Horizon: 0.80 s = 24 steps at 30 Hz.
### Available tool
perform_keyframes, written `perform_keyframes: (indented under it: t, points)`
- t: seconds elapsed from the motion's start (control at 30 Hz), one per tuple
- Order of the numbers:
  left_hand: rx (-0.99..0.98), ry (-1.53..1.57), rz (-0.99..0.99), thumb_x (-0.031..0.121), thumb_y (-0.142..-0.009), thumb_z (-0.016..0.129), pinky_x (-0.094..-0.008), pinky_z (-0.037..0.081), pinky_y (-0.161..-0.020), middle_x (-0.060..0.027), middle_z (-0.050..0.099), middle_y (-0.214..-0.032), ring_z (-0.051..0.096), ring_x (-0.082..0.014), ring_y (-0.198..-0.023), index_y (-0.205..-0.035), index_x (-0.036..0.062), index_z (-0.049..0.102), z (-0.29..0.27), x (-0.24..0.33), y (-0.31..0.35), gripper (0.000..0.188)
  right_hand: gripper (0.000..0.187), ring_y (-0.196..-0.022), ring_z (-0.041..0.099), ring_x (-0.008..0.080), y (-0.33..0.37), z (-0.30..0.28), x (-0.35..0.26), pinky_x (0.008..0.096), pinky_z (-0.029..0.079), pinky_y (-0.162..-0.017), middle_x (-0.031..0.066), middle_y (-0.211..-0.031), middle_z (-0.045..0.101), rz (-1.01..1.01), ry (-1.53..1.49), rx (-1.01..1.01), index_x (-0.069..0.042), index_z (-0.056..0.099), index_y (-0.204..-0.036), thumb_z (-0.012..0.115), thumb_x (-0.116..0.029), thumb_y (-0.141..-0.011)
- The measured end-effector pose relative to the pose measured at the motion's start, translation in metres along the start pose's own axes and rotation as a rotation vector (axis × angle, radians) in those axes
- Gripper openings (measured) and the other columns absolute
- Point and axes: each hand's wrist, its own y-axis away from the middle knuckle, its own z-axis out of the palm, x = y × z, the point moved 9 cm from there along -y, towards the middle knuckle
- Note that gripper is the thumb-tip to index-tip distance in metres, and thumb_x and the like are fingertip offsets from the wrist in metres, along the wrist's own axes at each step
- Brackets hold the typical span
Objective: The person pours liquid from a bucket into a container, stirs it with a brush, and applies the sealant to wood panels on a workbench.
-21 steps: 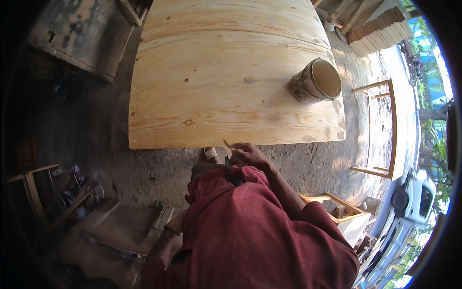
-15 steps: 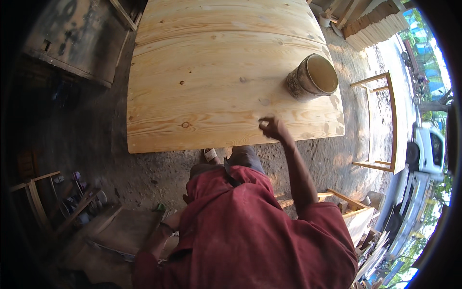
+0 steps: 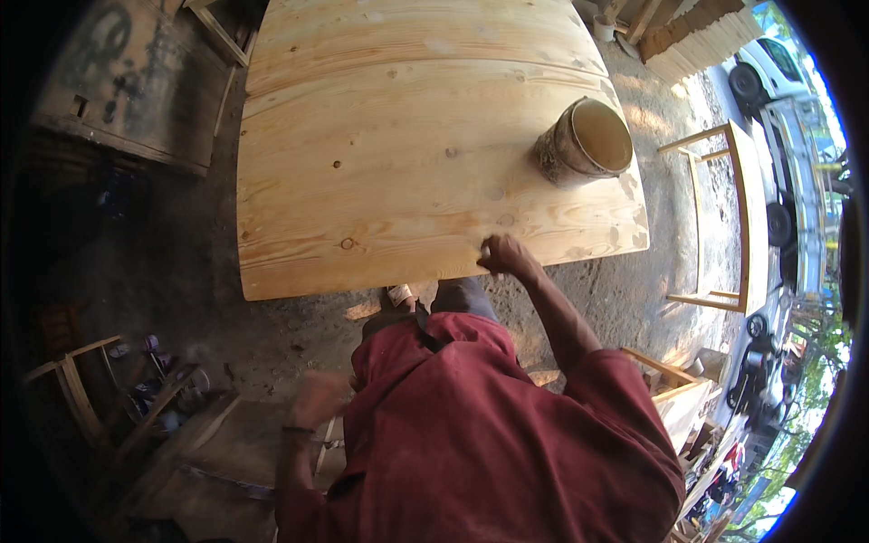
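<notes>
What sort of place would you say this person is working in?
Probably an open-air carpentry yard: a big pale plank tabletop on bare dirt ground, unfinished wooden frames nearby, and stacked timber.

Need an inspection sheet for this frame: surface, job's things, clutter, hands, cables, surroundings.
Surface: pale pine panel, knots visible, bare apart from one container.
Job's things: open round tin standing on the panel's right part, light liquid inside.
Clutter: wooden frames and offcuts on the dirt floor at lower left.
Hands: right hand curled on the panel's near edge; left hand hanging low beside the body, blurred, grip unclear.
Cables: nothing seen.
Surroundings: wooden frame at right, parked vehicles beyond.
</notes>
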Motion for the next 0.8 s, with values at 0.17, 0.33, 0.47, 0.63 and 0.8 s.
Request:
perform_keyframes:
  t: [0.17, 0.33, 0.47, 0.63, 0.8]
  points:
    - [0.471, -0.092, -0.132, 0.024, -0.086, 0.069, -0.0415, 0.047, -0.089, -0.0170, 0.064, -0.107, 0.062, -0.0344, -0.099, -0.112, 0.0019, 0.062, -0.161, 0.007, -0.068, 0.035, 0.039, -0.062, 0.066, 0.0159, 0.055, -0.012, -0.005, 0.0312, 0.053, -0.060, 0.0114, -0.068, 0.067, 0.089, -0.555, -0.071, 0.002, 0.064, -0.111, 0.060, -0.027, -0.085]
    - [1.174, 0.410, -0.226, 0.024, -0.090, 0.066, -0.0456, 0.044, -0.095, -0.0190, 0.060, -0.122, 0.054, -0.0347, -0.118, -0.124, 0.0017, 0.054, -0.201, -0.025, -0.182, 0.043, 0.036, -0.061, 0.057, 0.0122, 0.040, -0.039, -0.005, 0.0255, 0.047, -0.057, 0.0062, -0.077, 0.062, 0.081, -1.279, 0.023, 0.002, 0.057, -0.116, 0.049, -0.026, -0.096]
    - [1.078, -0.163, -0.476, 0.041, -0.093, 0.056, -0.0600, 0.026, -0.107, -0.0175, 0.036, -0.148, 0.031, -0.0373, -0.138, -0.143, 0.0089, 0.036, -0.168, -0.007, -0.300, 0.063, 0.038, -0.061, 0.058, 0.0123, -0.005, -0.056, -0.005, 0.0263, 0.048, -0.056, 0.0064, -0.075, 0.061, 0.106, -1.206, 0.060, 0.003, 0.058, -0.117, 0.049, -0.028, -0.097]
    - [0.801, -0.134, -0.640, 0.048, -0.094, 0.050, -0.0602, 0.020, -0.111, -0.0137, 0.015, -0.160, 0.016, -0.0356, -0.146, -0.150, 0.0121, 0.028, -0.105, -0.038, -0.362, 0.070, 0.038, -0.059, 0.060, 0.0139, -0.055, -0.092, -0.013, 0.0291, 0.049, -0.055, 0.0094, -0.070, 0.063, 0.075, -0.735, 0.128, 0.001, 0.060, -0.116, 0.054, -0.031, -0.097]
    - [0.758, -0.128, -0.684, 0.046, -0.091, 0.053, -0.0592, 0.021, -0.110, -0.0121, 0.017, -0.159, 0.017, -0.0332, -0.146, -0.150, 0.0136, 0.029, -0.114, -0.028, -0.361, 0.071, 0.035, -0.060, 0.063, 0.0157, -0.116, -0.137, -0.010, 0.0317, 0.050, -0.057, 0.0120, -0.070, 0.064, 0.059, -0.714, 0.237, -0.002, 0.060, -0.116, 0.056, -0.030, -0.095]
